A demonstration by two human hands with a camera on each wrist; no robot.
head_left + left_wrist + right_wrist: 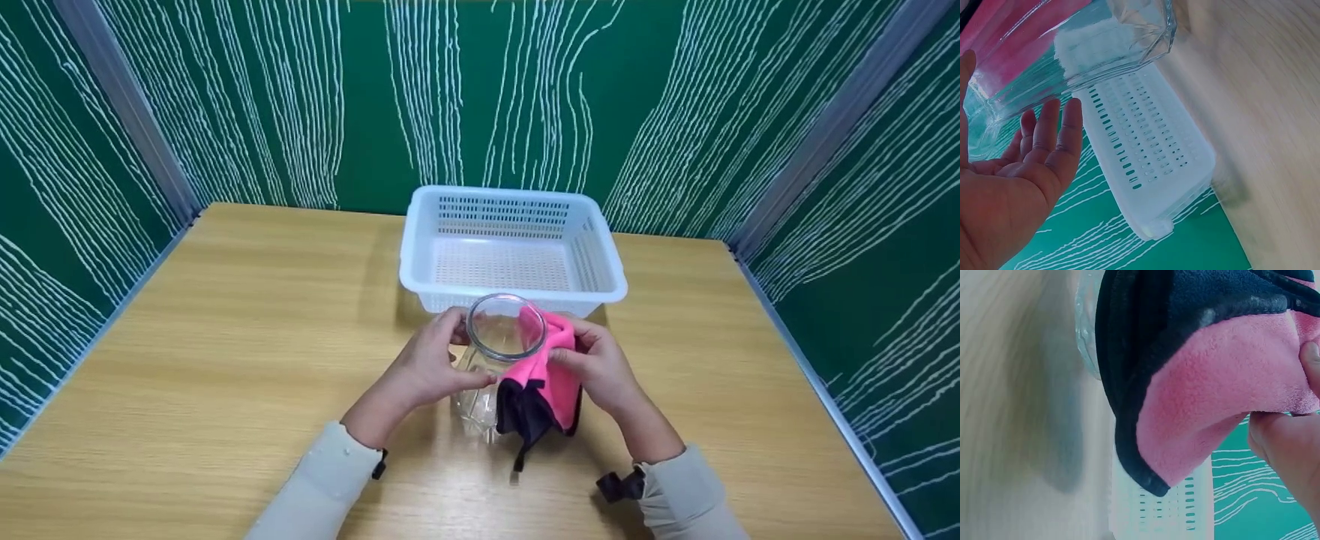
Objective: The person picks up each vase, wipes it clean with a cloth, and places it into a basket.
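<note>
A clear glass jar (480, 382) stands upright between the two hands, its round open mouth facing up. My left hand (427, 364) holds it from the left, thumb across the front and fingers toward the back near the rim. In the left wrist view, the fingertips of the left hand (1027, 163) lie right at the glass jar (1089, 50). On the other side, my right hand (600, 367) pinches a pink cloth (559, 375) with black edging and a dark reverse side. Part of the cloth lies over the jar's rim, and the rest hangs against its right side.
Just behind the jar, a white perforated plastic basket (511, 291) sits on the wooden table (262, 337). Green panels (645, 67) with white wavy lines enclose the back and sides, joined by grey metal posts (127, 97).
</note>
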